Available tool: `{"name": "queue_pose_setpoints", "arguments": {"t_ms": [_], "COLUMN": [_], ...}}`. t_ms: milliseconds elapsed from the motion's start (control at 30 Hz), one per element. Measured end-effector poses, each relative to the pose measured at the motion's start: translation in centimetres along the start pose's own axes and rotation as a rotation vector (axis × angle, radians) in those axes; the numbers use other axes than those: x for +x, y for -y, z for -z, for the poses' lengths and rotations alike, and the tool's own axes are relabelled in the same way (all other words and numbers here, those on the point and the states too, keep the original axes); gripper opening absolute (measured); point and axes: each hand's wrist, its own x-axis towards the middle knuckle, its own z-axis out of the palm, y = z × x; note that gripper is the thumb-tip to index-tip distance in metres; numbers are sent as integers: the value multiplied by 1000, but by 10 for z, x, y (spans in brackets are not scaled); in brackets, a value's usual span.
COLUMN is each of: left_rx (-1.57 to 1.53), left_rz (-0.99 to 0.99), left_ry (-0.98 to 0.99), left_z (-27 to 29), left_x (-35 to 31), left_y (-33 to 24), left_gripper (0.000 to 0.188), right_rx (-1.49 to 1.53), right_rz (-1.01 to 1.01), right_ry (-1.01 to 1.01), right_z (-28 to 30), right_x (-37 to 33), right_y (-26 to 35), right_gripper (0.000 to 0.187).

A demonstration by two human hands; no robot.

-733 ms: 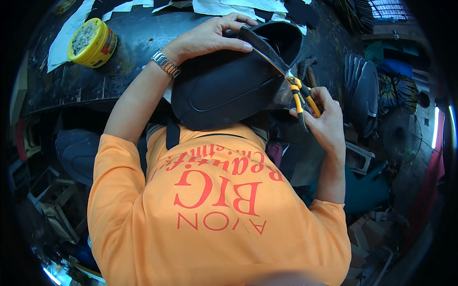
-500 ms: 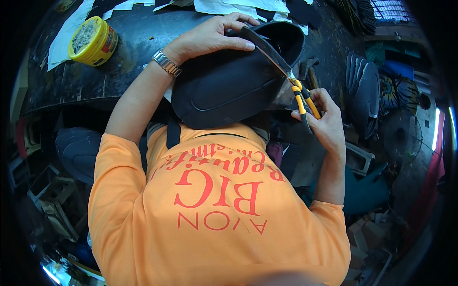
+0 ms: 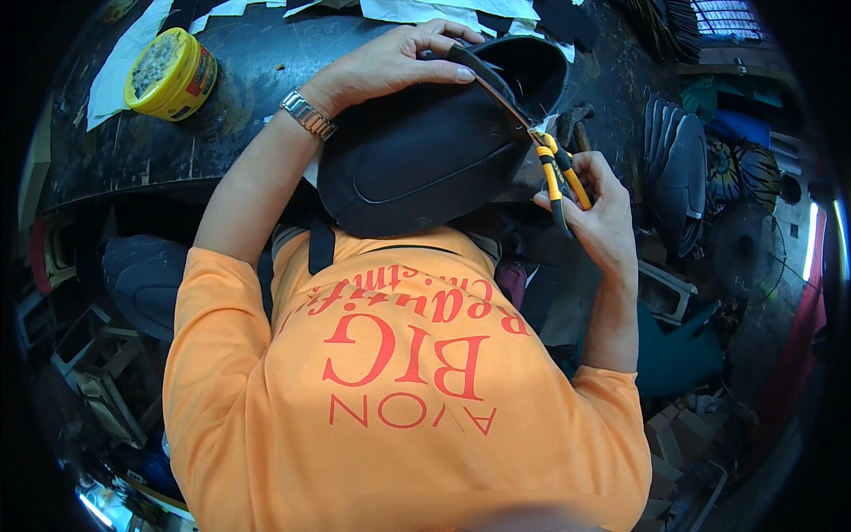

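Note:
A large black rounded shell (image 3: 425, 168), perhaps a bag or shoe part, rests against the table edge and my lap. A curved seam runs along its near side, and its opening faces the upper right. My left hand (image 3: 394, 64) pinches the strip at the opening's rim between thumb and fingers. In my right hand (image 3: 603, 208) are pliers (image 3: 551, 168) with yellow and black handles. Their jaws meet the rim's right end, by a small whitish bit. Whether the jaws are fully closed is too small to tell.
A yellow tub (image 3: 173, 75) of greyish stuff stands on the dark table (image 3: 257, 66) at the left. White scraps (image 3: 443, 11) lie along the far edge. A hammer-like tool (image 3: 578, 129) lies beyond the pliers. Black panels (image 3: 674, 177) and a fan (image 3: 747, 253) stand at the right.
My right hand and the pliers have shifted slightly up and left at the rim. The left hand keeps its pinch, and the black shell has barely moved.

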Motion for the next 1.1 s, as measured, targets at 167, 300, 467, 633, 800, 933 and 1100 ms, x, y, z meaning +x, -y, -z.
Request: {"name": "queue_pose_setpoints", "arguments": {"t_ms": [167, 300, 467, 633, 800, 933, 1100], "left_rx": [10, 8, 18, 12, -46, -43, -70], "left_rz": [17, 13, -1, -5, 25, -23, 5], "left_ry": [-7, -10, -8, -6, 5, 8, 40], "left_z": [0, 0, -1, 0, 2, 4, 4], "left_x": [0, 0, -1, 0, -2, -2, -3], "left_y": [-1, -2, -2, -1, -3, -3, -5], "left_gripper": [36, 36, 35, 35, 33, 31, 26], "right_rx": [46, 70, -10, -113, -86, -33, -78], "right_rz": [62, 28, 8, 145, 73, -3, 93], "right_ry": [-29, -20, -23, -74, -69, -7, -32], "right_z": [-1, 0, 3, 3, 13, 16, 10], "right_x": [-2, -4, -1, 7, 6, 3, 15], "right_y": [-8, -11, -7, -3, -1, 0, 4], "right_gripper": [41, 37, 42, 46, 45, 43, 43]}}
